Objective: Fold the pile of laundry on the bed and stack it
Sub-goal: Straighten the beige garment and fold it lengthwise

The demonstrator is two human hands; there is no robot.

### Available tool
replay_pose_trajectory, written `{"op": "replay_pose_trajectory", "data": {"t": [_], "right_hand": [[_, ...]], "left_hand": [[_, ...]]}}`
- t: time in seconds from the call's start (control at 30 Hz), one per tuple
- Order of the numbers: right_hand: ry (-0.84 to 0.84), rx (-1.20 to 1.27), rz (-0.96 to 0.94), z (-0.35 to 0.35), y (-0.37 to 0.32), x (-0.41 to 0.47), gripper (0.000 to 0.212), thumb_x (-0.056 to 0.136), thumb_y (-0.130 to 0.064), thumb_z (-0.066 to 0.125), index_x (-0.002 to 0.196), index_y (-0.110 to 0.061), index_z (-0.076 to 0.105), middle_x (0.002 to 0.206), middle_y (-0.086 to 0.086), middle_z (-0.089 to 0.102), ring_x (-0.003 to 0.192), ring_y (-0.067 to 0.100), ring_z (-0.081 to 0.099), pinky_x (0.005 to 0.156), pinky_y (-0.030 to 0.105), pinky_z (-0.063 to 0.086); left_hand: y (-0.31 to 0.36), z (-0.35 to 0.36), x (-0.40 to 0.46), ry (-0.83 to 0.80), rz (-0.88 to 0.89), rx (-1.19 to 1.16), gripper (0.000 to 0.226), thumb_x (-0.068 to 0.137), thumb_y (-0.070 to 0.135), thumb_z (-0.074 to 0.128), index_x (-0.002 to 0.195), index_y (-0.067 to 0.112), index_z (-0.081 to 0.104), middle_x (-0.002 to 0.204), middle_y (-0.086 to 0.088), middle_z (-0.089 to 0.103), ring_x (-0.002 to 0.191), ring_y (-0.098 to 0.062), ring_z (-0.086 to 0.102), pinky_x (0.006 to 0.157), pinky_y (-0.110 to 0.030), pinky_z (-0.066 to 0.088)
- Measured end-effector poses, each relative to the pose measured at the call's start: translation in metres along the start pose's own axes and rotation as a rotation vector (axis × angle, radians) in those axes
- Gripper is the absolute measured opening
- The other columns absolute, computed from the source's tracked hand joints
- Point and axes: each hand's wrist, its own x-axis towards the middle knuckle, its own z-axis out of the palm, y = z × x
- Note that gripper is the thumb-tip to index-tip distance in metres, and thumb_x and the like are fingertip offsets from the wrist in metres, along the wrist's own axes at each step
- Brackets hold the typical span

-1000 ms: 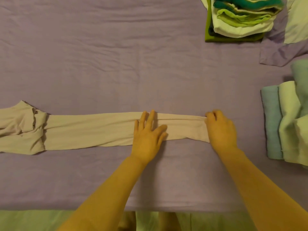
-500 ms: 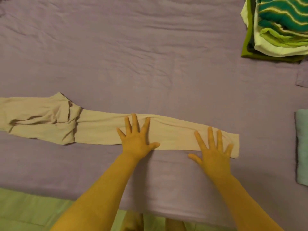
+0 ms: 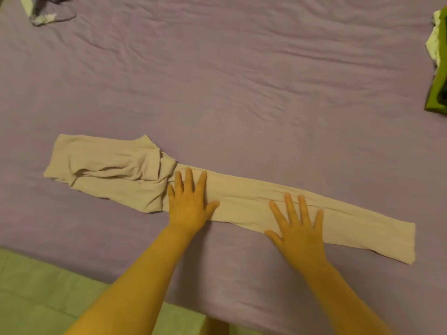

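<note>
Purple bedsheet point(image 3: 242, 81) carries pale leggings point(image 3: 254, 204), probably thin and limp; left hand point(image 3: 188, 204) and right hand point(image 3: 298, 228) press flat, fingers spread; best lifted at the cuff end.

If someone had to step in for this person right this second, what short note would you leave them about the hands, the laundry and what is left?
Left hand: flat, fingers spread, pressing the middle of the beige leggings, next to the bunched waist end.
Right hand: flat, fingers spread, pressing the leg part nearer the ankle end.
Leggings lie stretched lengthwise on the purple bed sheet, legs laid together; waist end is wrinkled.
Folded stack shows at the right edge.
Left to do: smooth the waist, fold the leggings shorter, add them to the stack.
</note>
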Motion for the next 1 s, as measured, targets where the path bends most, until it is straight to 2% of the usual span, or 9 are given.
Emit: {"op": "replay_pose_trajectory", "data": {"t": [0.1, 0.17, 0.27, 0.4, 0.5, 0.57, 0.67, 0.77, 1.0], "right_hand": [[0.011, 0.047, 0.032, -0.019, -0.022, 0.010, 0.082, 0.092, -0.064, 0.008, 0.129, -0.011, 0.058, 0.141, 0.021, 0.046, 0.131, 0.046, 0.039, 0.094, 0.072, 0.030], [0.146, 0.114, -0.031, -0.037, -0.050, 0.036, 0.061, 0.095, -0.051, 0.028, 0.121, -0.009, 0.064, 0.138, 0.017, 0.051, 0.131, 0.041, 0.043, 0.101, 0.065, 0.031], [0.216, 0.191, -0.200, -0.059, -0.096, 0.088, 0.041, 0.101, -0.034, 0.038, 0.139, -0.021, 0.045, 0.145, 0.001, 0.045, 0.134, 0.022, 0.040, 0.112, 0.038, 0.020], [0.198, 0.149, -0.306, -0.061, -0.144, 0.134, 0.040, 0.101, -0.034, 0.038, 0.138, -0.021, 0.043, 0.135, 0.002, 0.050, 0.123, 0.023, 0.042, 0.102, 0.032, 0.024], [0.198, 0.160, -0.305, -0.058, -0.151, 0.138, 0.033, 0.099, -0.033, 0.043, 0.129, -0.020, 0.052, 0.122, 0.004, 0.055, 0.114, 0.025, 0.045, 0.093, 0.034, 0.029], [0.223, 0.274, -0.320, -0.058, -0.149, 0.136, 0.026, 0.099, -0.028, 0.045, 0.116, -0.015, 0.059, 0.114, 0.005, 0.056, 0.107, 0.025, 0.047, 0.089, 0.034, 0.034], [0.147, 0.483, -0.297, -0.066, -0.149, 0.133, 0.018, 0.100, -0.024, 0.042, 0.107, -0.012, 0.052, 0.098, 0.007, 0.059, 0.088, 0.027, 0.054, 0.075, 0.037, 0.042], [0.075, 0.542, -0.330, -0.070, -0.149, 0.137, 0.005, 0.098, -0.020, 0.044, 0.100, -0.015, 0.046, 0.081, 0.006, 0.058, 0.072, 0.025, 0.054, 0.059, 0.034, 0.039], [0.239, 0.540, -0.226, -0.077, -0.139, 0.151, 0.010, 0.091, -0.014, 0.059, 0.100, -0.011, 0.057, 0.094, 0.001, 0.056, 0.087, 0.023, 0.052, 0.073, 0.031, 0.037]], "left_hand": [[-0.012, -0.004, 0.011, -0.129, -0.014, -0.011, 0.102, 0.078, 0.079, 0.041, 0.151, 0.031, -0.010, 0.157, -0.012, -0.021, 0.145, -0.037, -0.012, 0.113, -0.055, 0.012], [-0.009, -0.004, 0.010, -0.134, -0.012, -0.030, 0.101, 0.079, 0.077, 0.041, 0.150, 0.030, -0.014, 0.156, -0.013, -0.026, 0.144, -0.038, -0.016, 0.114, -0.056, 0.010], [-0.003, -0.003, -0.007, -0.087, 0.009, -0.060, 0.090, 0.090, 0.063, 0.042, 0.150, 0.025, -0.013, 0.153, -0.013, -0.030, 0.143, -0.040, -0.019, 0.115, -0.058, 0.006], [-0.013, -0.004, -0.029, 0.135, 0.145, -0.205, 0.061, 0.076, 0.020, 0.080, 0.130, 0.005, 0.056, 0.141, -0.029, 0.042, 0.131, -0.047, 0.040, 0.097, -0.056, 0.045], [-0.033, -0.005, -0.034, 0.109, 0.213, -0.273, 0.040, 0.088, 0.017, 0.067, 0.126, 0.008, 0.060, 0.139, -0.020, 0.048, 0.134, -0.036, 0.040, 0.105, -0.044, 0.041], [-0.047, 0.000, -0.034, 0.172, 0.302, -0.268, 0.034, 0.074, 0.011, 0.080, 0.107, 0.006, 0.071, 0.117, -0.019, 0.064, 0.116, -0.038, 0.057, 0.087, -0.043, 0.054], [-0.055, -0.002, -0.038, 0.162, 0.273, -0.281, 0.027, 0.089, 0.024, 0.066, 0.114, 0.014, 0.068, 0.118, -0.008, 0.060, 0.112, -0.027, 0.054, 0.092, -0.032, 0.047], [-0.054, 0.000, -0.039, 0.220, 0.331, -0.284, 0.030, 0.072, 0.013, 0.083, 0.100, 0.011, 0.075, 0.084, -0.006, 0.064, 0.078, -0.026, 0.062, 0.075, -0.033, 0.053], [-0.053, -0.003, -0.040, 0.241, 0.334, -0.220, 0.035, 0.056, 0.013, 0.090, 0.089, 0.019, 0.078, 0.064, 0.001, 0.059, 0.064, -0.023, 0.061, 0.079, -0.040, 0.056]]}}
